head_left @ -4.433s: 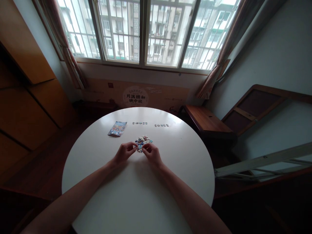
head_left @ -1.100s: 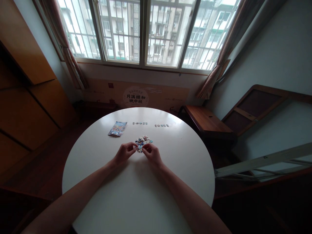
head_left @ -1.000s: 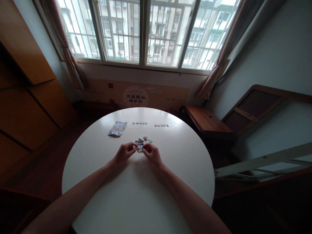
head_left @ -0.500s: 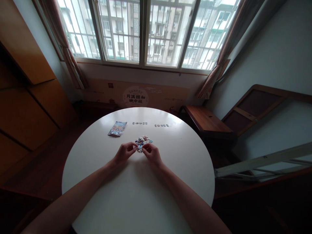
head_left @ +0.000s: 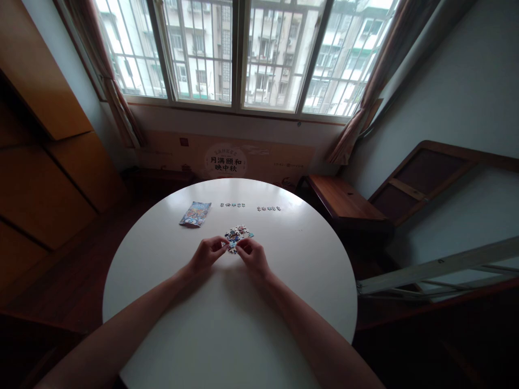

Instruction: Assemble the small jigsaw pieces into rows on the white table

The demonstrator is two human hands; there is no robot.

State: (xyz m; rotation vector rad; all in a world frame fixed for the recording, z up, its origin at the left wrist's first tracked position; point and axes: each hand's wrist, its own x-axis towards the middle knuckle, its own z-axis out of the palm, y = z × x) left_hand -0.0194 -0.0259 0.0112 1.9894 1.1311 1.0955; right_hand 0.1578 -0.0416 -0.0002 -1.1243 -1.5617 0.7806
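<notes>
A loose pile of jigsaw puzzle pieces (head_left: 240, 232), blue, white and reddish, lies near the middle of the round white table (head_left: 227, 324). At the pile's near left edge, my left hand (head_left: 208, 252) is closed, thumb and forefinger pinching a small puzzle piece. Opposite it, my right hand (head_left: 253, 255) is also closed in a pinch on a puzzle piece at the near right edge. The fingertips of both hands almost meet, and they partly hide the pieces between them. Whether they share one piece is too small to tell.
Beyond the pile, one short row of pieces (head_left: 232, 205) lies left and another row (head_left: 268, 209) right. A colourful packet (head_left: 195, 214) rests at the back left. A low wooden stand (head_left: 344, 198) is beyond the table's right edge, with barred windows (head_left: 203, 54) behind.
</notes>
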